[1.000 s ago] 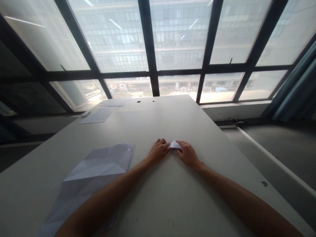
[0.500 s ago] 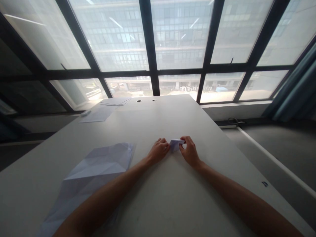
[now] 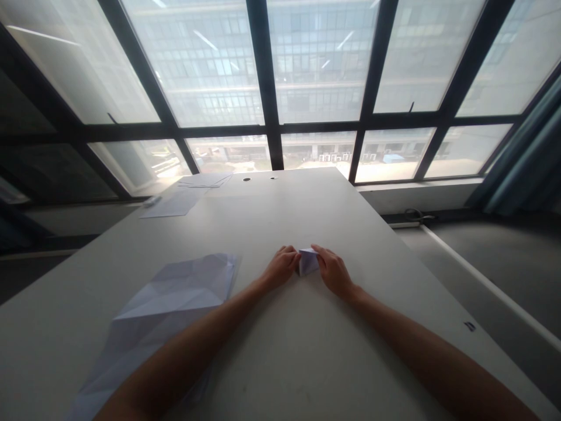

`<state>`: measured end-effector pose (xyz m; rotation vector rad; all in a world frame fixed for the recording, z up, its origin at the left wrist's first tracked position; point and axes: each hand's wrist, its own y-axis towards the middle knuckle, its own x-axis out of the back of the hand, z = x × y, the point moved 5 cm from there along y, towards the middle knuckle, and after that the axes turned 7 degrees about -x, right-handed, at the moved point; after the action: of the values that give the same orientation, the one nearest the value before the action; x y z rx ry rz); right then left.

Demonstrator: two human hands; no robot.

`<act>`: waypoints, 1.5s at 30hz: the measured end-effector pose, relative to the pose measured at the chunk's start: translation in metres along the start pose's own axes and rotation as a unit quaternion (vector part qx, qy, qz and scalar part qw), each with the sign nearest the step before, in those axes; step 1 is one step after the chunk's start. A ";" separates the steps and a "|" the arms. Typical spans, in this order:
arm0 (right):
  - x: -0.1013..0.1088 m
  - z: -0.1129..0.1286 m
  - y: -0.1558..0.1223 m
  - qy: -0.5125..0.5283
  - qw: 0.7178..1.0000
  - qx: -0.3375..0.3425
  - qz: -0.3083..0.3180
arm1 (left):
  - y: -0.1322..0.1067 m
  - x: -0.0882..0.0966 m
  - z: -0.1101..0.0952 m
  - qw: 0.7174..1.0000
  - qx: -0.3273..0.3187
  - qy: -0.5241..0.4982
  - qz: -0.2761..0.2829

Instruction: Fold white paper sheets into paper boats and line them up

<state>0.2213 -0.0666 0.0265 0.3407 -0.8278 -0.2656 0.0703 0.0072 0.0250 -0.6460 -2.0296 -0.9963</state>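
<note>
A small folded piece of white paper (image 3: 307, 261) lies on the grey table (image 3: 307, 204), held between both hands. My left hand (image 3: 283, 267) has its fingers curled and pinches the paper's left side. My right hand (image 3: 333, 271) presses on the paper's right side, fingers laid over its top edge. Both forearms stretch forward from the near edge of the table.
A large creased white sheet (image 3: 170, 304) lies flat on the table to the left of my arms. More sheets of paper (image 3: 182, 202) rest at the far left corner, near two round holes (image 3: 246, 180). Beyond the table is a large window; floor drops away on the right.
The right hand's fingers have moved over the top of the small paper and pressed it leftward, folding it tighter. The left hand has stayed put.
</note>
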 end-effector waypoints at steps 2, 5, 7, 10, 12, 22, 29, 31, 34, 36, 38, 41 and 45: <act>-0.002 0.001 0.000 -0.003 1.000 0.009 0.018 | 0.001 0.001 0.006 0.999 0.025 -0.016 -0.014; -0.009 0.004 -0.001 -0.015 0.997 0.050 0.060 | 0.002 0.003 0.015 0.996 0.076 -0.028 -0.031; -0.016 0.008 -0.003 -0.037 0.990 0.093 0.101 | 0.002 0.003 0.019 0.994 0.106 -0.008 -0.038; -0.026 0.010 -0.007 -0.089 0.974 0.135 0.159 | -0.001 0.002 0.017 0.992 0.107 0.057 -0.036; -0.030 0.009 -0.009 -0.118 0.967 0.135 0.183 | -0.002 -0.002 0.013 0.993 0.076 0.083 -0.020; -0.038 -0.005 -0.009 -0.196 0.966 0.028 0.164 | -0.009 -0.022 0.006 0.979 -0.019 0.122 0.164; -0.036 -0.007 -0.009 -0.207 0.965 0.016 0.159 | -0.009 -0.021 0.003 0.972 -0.007 0.137 0.190; -0.036 -0.007 -0.009 -0.203 0.966 0.019 0.160 | -0.009 -0.021 0.002 0.972 -0.007 0.135 0.193; -0.035 -0.007 -0.009 -0.195 0.968 0.016 0.155 | -0.009 -0.019 0.001 0.974 -0.004 0.129 0.187; -0.035 -0.008 -0.009 -0.185 0.972 0.009 0.147 | -0.009 -0.017 0.000 0.976 -0.007 0.122 0.180; -0.034 -0.008 -0.008 -0.169 0.976 0.005 0.137 | -0.009 -0.015 -0.001 0.979 -0.012 0.114 0.171; -0.031 -0.009 -0.007 -0.140 0.984 0.002 0.113 | -0.010 -0.015 -0.001 0.981 -0.016 0.102 0.162; -0.023 -0.007 -0.004 -0.098 0.992 0.010 0.078 | -0.010 -0.015 -0.002 0.985 -0.027 0.086 0.149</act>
<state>0.2114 -0.0603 0.0047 0.2699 -1.0467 -0.1464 0.0728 -0.0013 0.0098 -0.8360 -1.7016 -0.8966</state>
